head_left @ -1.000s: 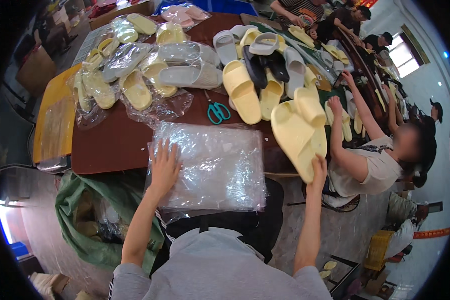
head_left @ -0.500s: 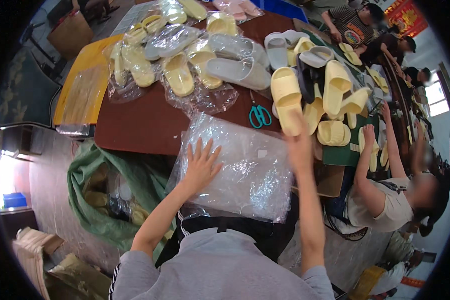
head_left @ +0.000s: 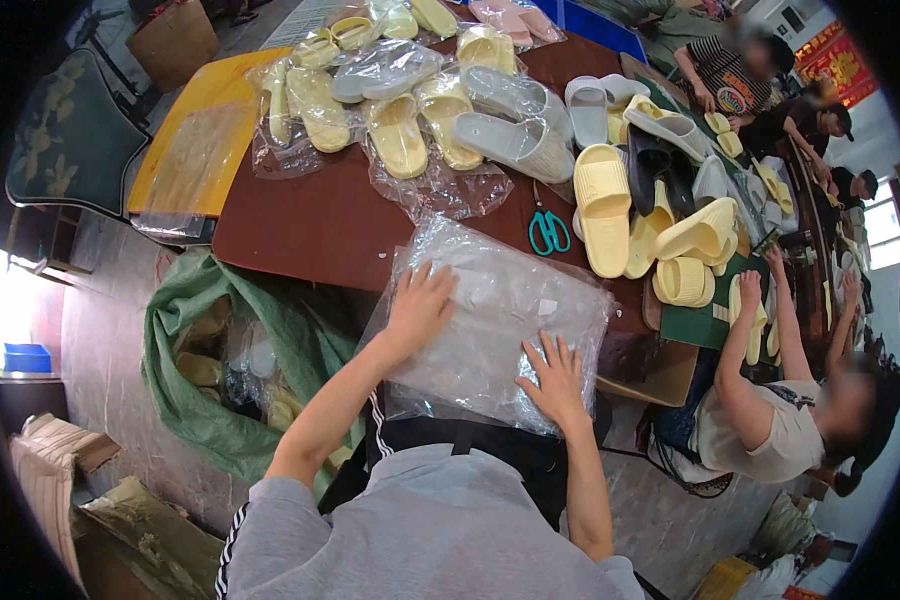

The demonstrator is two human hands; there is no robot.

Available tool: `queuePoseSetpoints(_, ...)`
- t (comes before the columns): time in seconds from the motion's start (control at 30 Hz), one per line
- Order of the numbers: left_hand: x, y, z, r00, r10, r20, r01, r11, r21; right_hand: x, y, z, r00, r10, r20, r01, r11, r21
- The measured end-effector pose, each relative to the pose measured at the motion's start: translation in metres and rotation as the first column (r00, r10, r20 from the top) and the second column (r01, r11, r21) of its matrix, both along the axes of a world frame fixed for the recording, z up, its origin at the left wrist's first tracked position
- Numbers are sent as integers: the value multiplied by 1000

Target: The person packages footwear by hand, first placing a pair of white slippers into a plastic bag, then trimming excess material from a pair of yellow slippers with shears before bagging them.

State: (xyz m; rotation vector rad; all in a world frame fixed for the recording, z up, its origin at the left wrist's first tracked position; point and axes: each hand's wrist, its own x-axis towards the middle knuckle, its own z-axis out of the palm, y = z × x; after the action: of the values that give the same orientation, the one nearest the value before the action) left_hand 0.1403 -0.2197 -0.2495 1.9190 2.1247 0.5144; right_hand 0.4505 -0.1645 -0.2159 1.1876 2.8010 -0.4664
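Observation:
A stack of clear plastic bags (head_left: 500, 300) lies across my lap and the near edge of the brown table. My left hand (head_left: 422, 308) rests on its left part, fingers stretched out. On the lower right part lies my right hand (head_left: 555, 380), open with the fingers spread. Neither hand grips anything. Beyond the bags, scissors with teal handles (head_left: 548, 233) lie on the table. Right of them a yellow slipper (head_left: 603, 215) leans at the front of a pile of loose yellow, grey and black slippers. A single yellow slipper (head_left: 684, 282) sits at the table's near edge.
Bagged yellow and grey slippers (head_left: 395, 135) cover the far side of the brown table (head_left: 290, 225). A green sack (head_left: 200, 400) with slippers stands on the floor at my left. A co-worker (head_left: 770, 420) sits at my right, hands at a slipper; others sit farther along.
My right hand has come back from the yellow slipper at the pile's front and now lies on the bags. My left hand has stayed on the stack. The whole view has shifted slightly.

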Motion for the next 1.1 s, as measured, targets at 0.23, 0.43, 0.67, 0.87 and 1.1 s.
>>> queuePoseSetpoints(0.23, -107, 82, 50, 864, 464, -193, -327, 811, 485, -33, -8, 38, 988, 82, -128, -76, 996, 48)
queuePoseSetpoints(0.43, -161, 133, 55, 901, 430, 64, -418, 819, 394, -62, -39, 28, 929, 271, -253, -282, 959, -7)
queuePoseSetpoints(0.67, -169, 183, 196, 891, 247, 380, -432, 715, 550, -59, -46, 15, 923, 216, -320, -250, 966, -66)
queuePoseSetpoints(0.87, -123, 170, 282, 824, 5, 567, -374, 757, 536, -56, -42, 20, 918, 151, -367, -198, 976, -93)
queuePoseSetpoints(1.1, -40, 90, 328, 813, -138, 565, -284, 754, 593, -51, -27, 80, 717, -209, -665, -85, 921, -380)
